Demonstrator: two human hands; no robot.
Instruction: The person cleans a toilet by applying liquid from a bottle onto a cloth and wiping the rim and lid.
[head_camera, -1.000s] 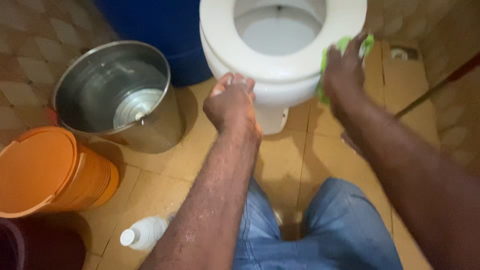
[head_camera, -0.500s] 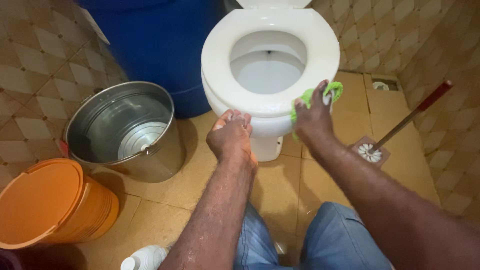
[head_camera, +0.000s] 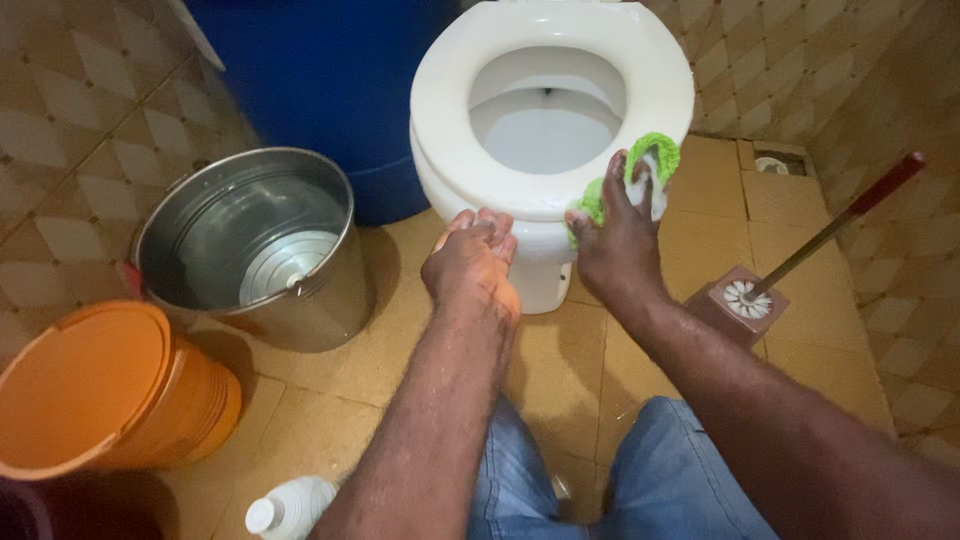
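Here the right hand (head_camera: 615, 235) presses a fuzzy green cloth (head_camera: 648, 165) flat-fingered on the smooth white oval toilet seat (head_camera: 450, 95), the left hand (head_camera: 468, 262) loosely curled and empty above yellowish floor tiles (head_camera: 800, 210).

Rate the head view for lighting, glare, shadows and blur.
Head view: warm, fairly dim light; the toilet seat reads brightest without blowing out. Soft sheen on the metal bucket wall, no harsh glare. Shadows pool beside the bucket and under the orange bin. Slight softness on the right hand with its green cloth and the left hand; the edges bend a little.
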